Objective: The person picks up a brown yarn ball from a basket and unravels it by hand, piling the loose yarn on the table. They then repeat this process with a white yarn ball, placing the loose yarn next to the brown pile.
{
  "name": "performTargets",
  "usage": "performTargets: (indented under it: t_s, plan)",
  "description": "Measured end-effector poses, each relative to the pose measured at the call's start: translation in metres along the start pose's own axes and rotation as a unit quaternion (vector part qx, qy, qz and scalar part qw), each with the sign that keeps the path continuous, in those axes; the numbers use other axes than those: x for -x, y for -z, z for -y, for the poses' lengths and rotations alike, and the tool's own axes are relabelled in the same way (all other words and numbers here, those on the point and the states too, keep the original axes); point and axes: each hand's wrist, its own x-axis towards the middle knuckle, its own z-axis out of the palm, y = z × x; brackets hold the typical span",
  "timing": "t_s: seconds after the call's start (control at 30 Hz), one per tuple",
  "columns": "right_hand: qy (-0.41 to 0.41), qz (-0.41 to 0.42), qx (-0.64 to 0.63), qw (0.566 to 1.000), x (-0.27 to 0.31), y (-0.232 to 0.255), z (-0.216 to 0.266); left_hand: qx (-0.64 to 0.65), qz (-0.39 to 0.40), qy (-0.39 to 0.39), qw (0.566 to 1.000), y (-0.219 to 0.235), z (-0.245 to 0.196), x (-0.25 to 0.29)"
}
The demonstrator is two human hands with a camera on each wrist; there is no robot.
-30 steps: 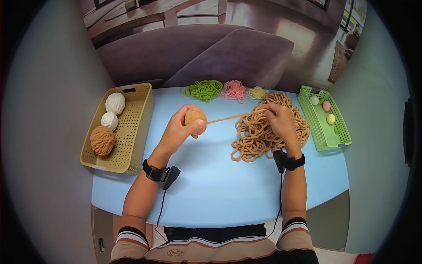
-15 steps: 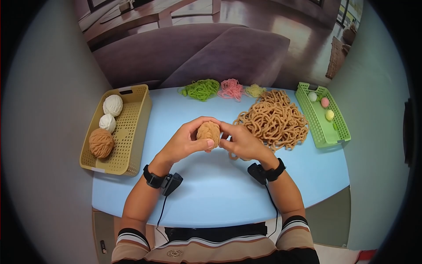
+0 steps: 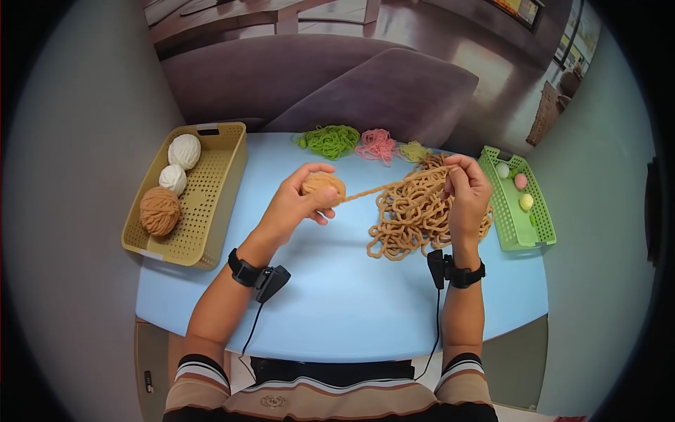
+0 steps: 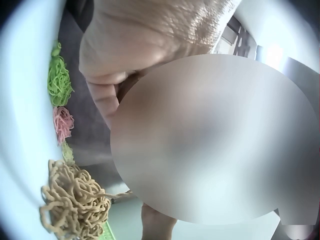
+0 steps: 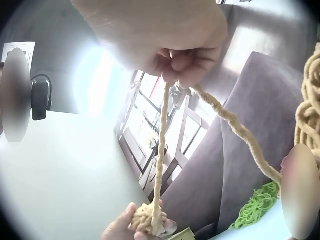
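Note:
My left hand (image 3: 292, 204) grips a tan ball of yarn (image 3: 322, 184) above the middle of the table, thumb across its near side. From the ball a strand of tan yarn (image 3: 373, 190) runs taut to my right hand (image 3: 465, 193), which pinches it between thumb and fingers. Beyond that pinch the strand (image 5: 245, 135) slopes down toward the pile in the right wrist view. Under and beside the right hand lies a big loose heap of tan yarn (image 3: 415, 218). A blurred patch covers much of the left wrist view, where the left hand (image 4: 135, 40) shows at the top.
At the left stands a tan basket (image 3: 223, 186) holding two white yarn balls (image 3: 184, 152) and a brown one (image 3: 160, 211). Green (image 3: 330, 141), pink (image 3: 377, 145) and pale yellow (image 3: 413, 151) yarn heaps line the back edge. A green basket (image 3: 517, 235) with small balls is at the right.
My right hand came in to the ball half a second ago, then moved away right and up, drawing the strand straight. The left hand still holds the ball, now slightly farther left and higher.

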Motion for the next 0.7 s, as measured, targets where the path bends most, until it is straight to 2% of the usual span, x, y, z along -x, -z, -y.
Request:
performTargets:
  t_s: [0.07,0.17,0.2,0.3,0.5,0.6,0.7]
  plan:
    - [-0.013,-0.007,0.015,1.000,-0.002,0.003,-0.003,0.083,-0.023,-0.050,0.995,0.003,0.007,-0.004]
    - [-0.040,-0.021,0.030,0.999,-0.012,0.014,-0.018,0.162,0.002,-0.088,0.983,0.013,0.001,-0.005]
    - [-0.050,-0.026,0.033,0.998,-0.016,0.019,-0.025,0.152,0.013,-0.085,0.985,0.014,-0.003,-0.004]
    - [-0.109,-0.058,0.015,0.992,-0.021,0.029,-0.035,0.024,-0.032,-0.105,0.994,0.006,0.000,-0.004]
    - [-0.068,-0.108,0.052,0.990,-0.030,0.050,-0.044,-0.093,-0.017,-0.037,0.995,0.001,0.008,-0.004]
    - [-0.057,-0.113,0.053,0.991,-0.032,0.060,-0.041,-0.135,-0.032,-0.049,0.989,0.009,0.021,-0.011]
    - [-0.077,-0.019,0.177,0.981,-0.033,0.064,-0.033,-0.122,-0.082,-0.023,0.989,0.008,0.011,-0.008]
